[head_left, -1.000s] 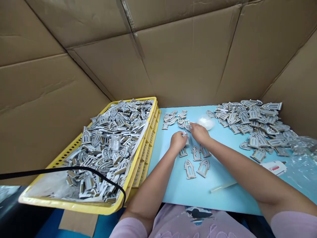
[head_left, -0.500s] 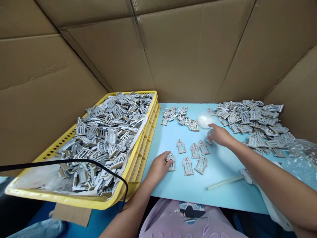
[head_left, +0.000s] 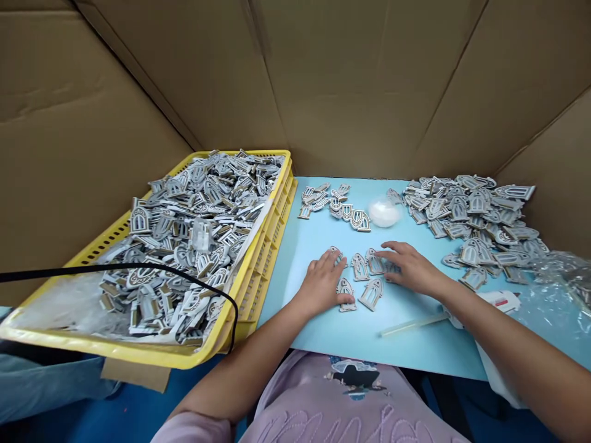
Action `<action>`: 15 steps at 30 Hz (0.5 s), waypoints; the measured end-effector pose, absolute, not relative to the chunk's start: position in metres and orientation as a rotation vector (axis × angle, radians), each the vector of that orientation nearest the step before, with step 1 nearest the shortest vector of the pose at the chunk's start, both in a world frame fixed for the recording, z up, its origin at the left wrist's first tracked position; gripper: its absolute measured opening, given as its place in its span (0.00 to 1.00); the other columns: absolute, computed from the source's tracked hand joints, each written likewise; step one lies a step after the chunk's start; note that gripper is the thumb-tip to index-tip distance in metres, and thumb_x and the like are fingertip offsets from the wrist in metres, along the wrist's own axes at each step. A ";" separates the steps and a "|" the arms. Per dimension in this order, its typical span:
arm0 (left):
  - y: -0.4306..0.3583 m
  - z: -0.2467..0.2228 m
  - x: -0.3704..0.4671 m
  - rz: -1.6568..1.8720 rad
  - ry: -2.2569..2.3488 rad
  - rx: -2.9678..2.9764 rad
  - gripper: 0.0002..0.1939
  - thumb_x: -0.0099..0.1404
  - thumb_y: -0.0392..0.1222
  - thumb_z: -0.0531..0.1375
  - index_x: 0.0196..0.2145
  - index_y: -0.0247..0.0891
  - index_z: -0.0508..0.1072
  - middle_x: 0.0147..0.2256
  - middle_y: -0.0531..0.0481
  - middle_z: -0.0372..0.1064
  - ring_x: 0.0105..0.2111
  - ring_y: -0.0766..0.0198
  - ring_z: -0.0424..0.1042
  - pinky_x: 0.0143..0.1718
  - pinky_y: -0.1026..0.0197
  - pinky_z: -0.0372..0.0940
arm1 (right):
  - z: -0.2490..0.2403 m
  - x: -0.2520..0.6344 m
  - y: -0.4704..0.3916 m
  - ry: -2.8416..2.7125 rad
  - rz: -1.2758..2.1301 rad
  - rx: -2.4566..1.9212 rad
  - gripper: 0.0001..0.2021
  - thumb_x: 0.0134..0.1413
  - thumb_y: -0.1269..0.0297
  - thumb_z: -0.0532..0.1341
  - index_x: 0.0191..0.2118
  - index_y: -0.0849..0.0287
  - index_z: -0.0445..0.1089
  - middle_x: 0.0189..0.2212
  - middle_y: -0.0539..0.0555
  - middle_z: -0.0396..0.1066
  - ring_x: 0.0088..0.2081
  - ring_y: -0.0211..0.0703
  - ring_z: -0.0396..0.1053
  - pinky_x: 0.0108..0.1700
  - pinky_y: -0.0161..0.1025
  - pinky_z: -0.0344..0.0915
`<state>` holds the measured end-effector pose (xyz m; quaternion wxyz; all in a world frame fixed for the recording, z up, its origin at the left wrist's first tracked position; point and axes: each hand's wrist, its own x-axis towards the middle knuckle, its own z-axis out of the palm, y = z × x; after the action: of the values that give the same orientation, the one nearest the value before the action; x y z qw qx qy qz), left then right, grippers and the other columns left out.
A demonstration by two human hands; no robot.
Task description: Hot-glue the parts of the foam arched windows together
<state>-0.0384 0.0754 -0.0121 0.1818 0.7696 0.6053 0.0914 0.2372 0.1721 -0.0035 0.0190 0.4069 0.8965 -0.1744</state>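
Note:
My left hand [head_left: 323, 284] lies with fingers spread over small grey arched window-shaped pieces. Its fingertips reach the top of one piece [head_left: 338, 255], and its thumb touches another piece [head_left: 346, 296] nearer me. My right hand [head_left: 413, 269] has its fingers apart over a piece [head_left: 391, 267] that they partly cover, at the right end of the upper row. Between the hands lie two upright arched pieces [head_left: 359, 267] [head_left: 374, 261]. Below them a slightly tilted piece [head_left: 371, 294] lies flat. What is under my left palm is hidden.
A yellow crate [head_left: 272, 246] heaped with similar pieces stands left, a black cable [head_left: 175, 274] crossing it. A piece pile [head_left: 471, 209], clear plastic bag [head_left: 561, 289] and glue gun with glue stick [head_left: 413, 324] are right. A white round item [head_left: 385, 211] sits behind; cardboard walls [head_left: 341, 92] enclose the table.
My left hand has moved right and up, from the leftmost piece onto its neighbours. My right hand has brought a piece down toward the row, and its fingers have spread. The view has tilted slightly.

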 end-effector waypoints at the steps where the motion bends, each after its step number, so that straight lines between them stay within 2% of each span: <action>1: 0.077 -0.014 -0.037 0.239 1.683 2.186 0.48 0.55 0.61 0.72 0.68 0.44 0.60 0.72 0.37 0.48 0.72 0.40 0.46 0.69 0.35 0.48 | -0.006 0.233 0.169 2.822 -0.538 1.190 0.27 0.64 0.59 0.64 0.66 0.52 0.62 0.70 0.59 0.51 0.68 0.60 0.52 0.67 0.64 0.55; 6: 0.087 -0.022 -0.048 0.215 1.623 2.218 0.37 0.64 0.56 0.67 0.67 0.48 0.62 0.72 0.41 0.49 0.73 0.46 0.45 0.69 0.29 0.40 | -0.023 0.206 0.164 2.898 -0.510 1.081 0.21 0.68 0.57 0.61 0.63 0.53 0.66 0.69 0.59 0.54 0.69 0.60 0.52 0.66 0.65 0.57; 15: 0.097 -0.022 -0.072 0.280 1.603 2.207 0.32 0.67 0.52 0.65 0.67 0.50 0.63 0.71 0.45 0.53 0.73 0.53 0.46 0.71 0.38 0.43 | -0.022 0.183 0.172 3.001 -0.465 1.130 0.22 0.67 0.59 0.61 0.64 0.54 0.65 0.68 0.60 0.56 0.67 0.59 0.55 0.65 0.64 0.58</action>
<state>-0.0721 0.0973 -0.0223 0.1986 0.7888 0.5730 0.1000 0.1832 0.1720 -0.0220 -0.0493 0.3483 0.9251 -0.1433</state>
